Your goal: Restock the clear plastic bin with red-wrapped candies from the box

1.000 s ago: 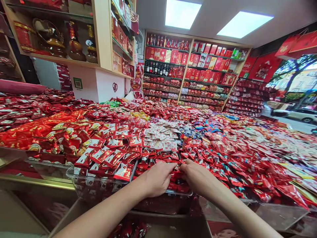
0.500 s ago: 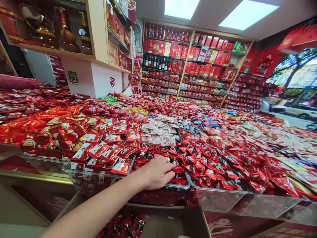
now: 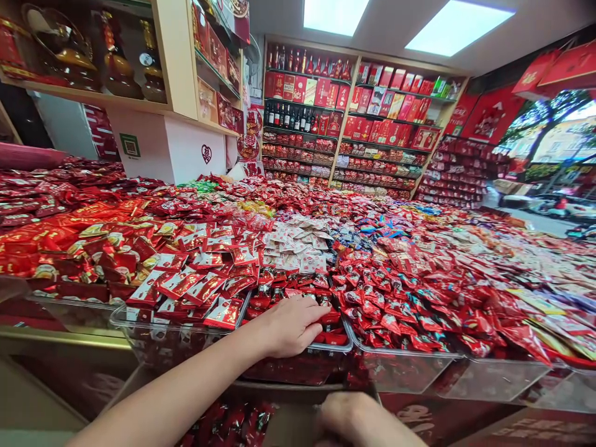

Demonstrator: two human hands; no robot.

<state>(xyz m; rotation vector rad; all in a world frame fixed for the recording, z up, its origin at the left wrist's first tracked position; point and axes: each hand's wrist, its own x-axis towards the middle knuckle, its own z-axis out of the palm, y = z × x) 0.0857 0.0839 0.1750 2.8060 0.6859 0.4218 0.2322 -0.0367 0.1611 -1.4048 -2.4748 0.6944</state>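
Shelves (image 3: 356,99) of red boxes behind, packet-heaped counter (image 3: 84,338) ahead. Left hand (image 3: 288,326) on red packets (image 3: 334,339) in clear tray (image 3: 326,349); grip loosely open, no hold visible. Right hand (image 3: 356,413) blurred by carton (image 3: 291,425), grip unclear. Tray looks near full; carton has packets too.

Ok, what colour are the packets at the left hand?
Mostly red packets at the left hand, clearest in head view.

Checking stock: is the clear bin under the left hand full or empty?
Looks full: red packets lie near the bin rim, around the left hand.
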